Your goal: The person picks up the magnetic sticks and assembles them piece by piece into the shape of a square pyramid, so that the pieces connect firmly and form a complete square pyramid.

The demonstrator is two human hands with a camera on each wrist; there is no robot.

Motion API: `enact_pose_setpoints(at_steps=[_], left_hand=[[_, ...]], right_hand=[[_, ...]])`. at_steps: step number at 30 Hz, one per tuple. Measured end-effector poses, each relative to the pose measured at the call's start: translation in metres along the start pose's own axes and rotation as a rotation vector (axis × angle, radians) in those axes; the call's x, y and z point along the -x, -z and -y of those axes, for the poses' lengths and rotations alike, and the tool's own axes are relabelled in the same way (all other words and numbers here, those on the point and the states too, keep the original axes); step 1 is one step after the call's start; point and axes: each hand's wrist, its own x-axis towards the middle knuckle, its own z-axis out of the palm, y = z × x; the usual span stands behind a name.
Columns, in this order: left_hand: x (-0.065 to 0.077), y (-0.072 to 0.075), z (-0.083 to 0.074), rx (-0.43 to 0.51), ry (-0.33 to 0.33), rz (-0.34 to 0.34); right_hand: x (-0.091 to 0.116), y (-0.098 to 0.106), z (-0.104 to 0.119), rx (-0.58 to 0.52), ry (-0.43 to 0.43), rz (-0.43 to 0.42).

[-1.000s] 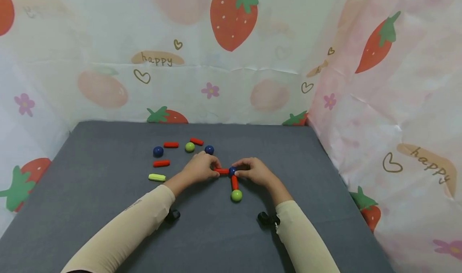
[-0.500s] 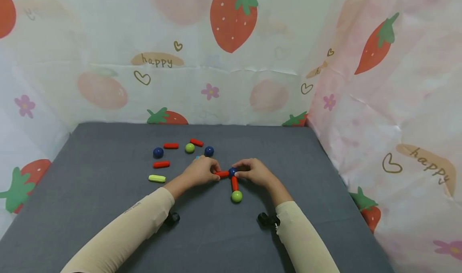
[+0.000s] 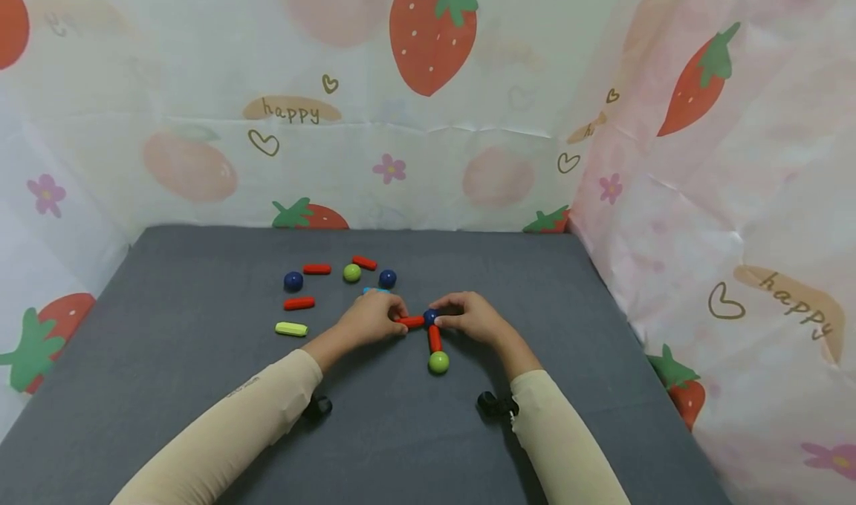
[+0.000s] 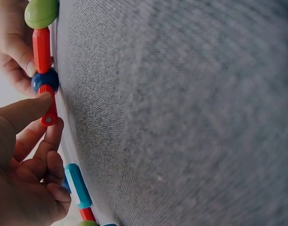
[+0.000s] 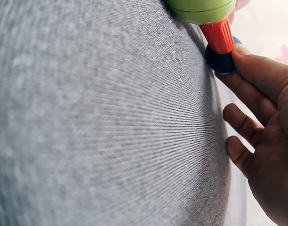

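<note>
Between the hands, a dark blue ball [image 3: 431, 317] joins two red rods. One red rod [image 3: 435, 339] runs toward the person and ends in a green ball [image 3: 438, 362]. The other red rod [image 4: 49, 108] points left; its free end shows a small metal-looking disc. My left hand [image 3: 370, 315] pinches this left rod between thumb and fingers. With thumb and index finger, my right hand [image 3: 475, 317] grips the blue ball, as the right wrist view shows too. Just behind the left hand lies a light blue rod [image 4: 78, 186], partly hidden in the head view.
Loose pieces lie at the back left: a yellow-green rod [image 3: 290, 329], several red rods [image 3: 299, 304], a blue ball [image 3: 293, 281], another blue ball [image 3: 387, 279] and a green ball [image 3: 351, 272]. A grey cloth [image 3: 401, 445] covers the table; printed curtains [image 3: 428, 156] stand behind it.
The left hand has shifted slightly down and left, tilting the left rod a little and uncovering part of the light blue rod. The right hand stays on the blue ball.
</note>
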Motion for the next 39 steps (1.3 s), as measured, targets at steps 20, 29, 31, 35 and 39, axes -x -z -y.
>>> enact_pose_setpoints(at_steps=[20,29,31,35,39], left_hand=[[0.013,0.029,0.004,0.081,-0.047,0.002],[0.007,0.051,0.004,0.072,-0.023,0.003],[0.004,0.054,0.005,0.059,-0.017,-0.010],[-0.005,0.059,0.006,0.009,-0.010,-0.044],[-0.015,0.061,0.008,-0.004,0.002,-0.064]], right_hand=[[0.000,0.001,0.000,0.016,0.008,-0.002],[0.001,0.001,0.001,0.052,0.017,-0.020],[0.001,0.001,0.001,0.054,0.015,-0.020],[0.001,0.001,0.000,0.049,0.008,-0.018],[0.001,0.000,0.000,0.045,0.003,-0.021]])
